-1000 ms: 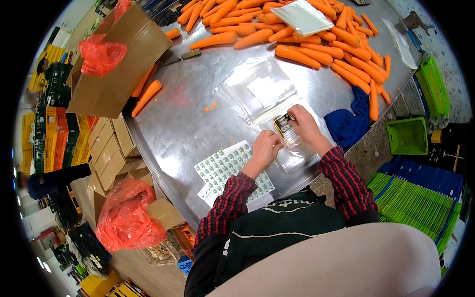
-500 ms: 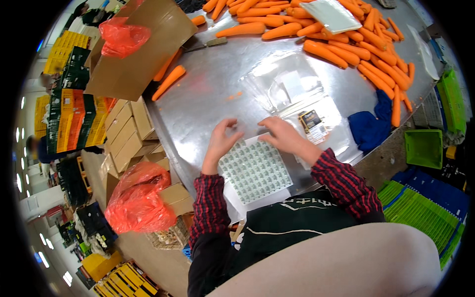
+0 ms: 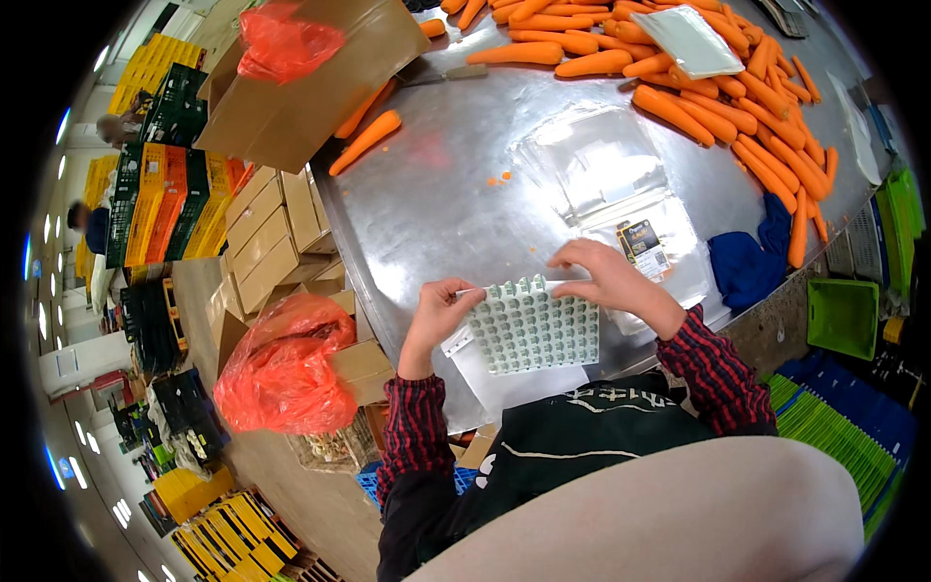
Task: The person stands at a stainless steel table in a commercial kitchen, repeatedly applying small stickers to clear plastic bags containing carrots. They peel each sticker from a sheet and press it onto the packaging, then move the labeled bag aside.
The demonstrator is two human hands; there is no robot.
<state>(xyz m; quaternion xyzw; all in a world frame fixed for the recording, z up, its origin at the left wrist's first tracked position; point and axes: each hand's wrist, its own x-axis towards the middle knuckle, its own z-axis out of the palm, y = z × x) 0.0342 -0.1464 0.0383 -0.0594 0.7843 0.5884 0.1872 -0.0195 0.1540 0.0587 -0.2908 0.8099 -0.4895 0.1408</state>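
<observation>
A sheet of small green-printed stickers (image 3: 536, 335) is raised at the near edge of the metal table, its far edge bent with several stickers standing up along it. My left hand (image 3: 438, 315) pinches the sheet's far left corner between thumb and fingers. Over the far right corner is my right hand (image 3: 611, 281), thumb and fingers apart, the thumb at or very near the edge. White paper (image 3: 495, 388) lies beneath the sheet. Beside my right hand are clear plastic bags (image 3: 669, 233), one with a black printed label (image 3: 640, 242) on it.
Carrots (image 3: 718, 112) are heaped at the far right of the metal table (image 3: 436, 213), with a pack of clear film (image 3: 689, 41) on top. A blue cloth (image 3: 747, 254) lies at the right edge. Left stand a large cardboard box (image 3: 320, 92), folded cartons (image 3: 276, 233) and red plastic bags (image 3: 291, 369).
The sticker sheet has gone from lying flat to being lifted and bent at its far edge. My left hand has closed on its corner. The whole view has shifted slightly.
</observation>
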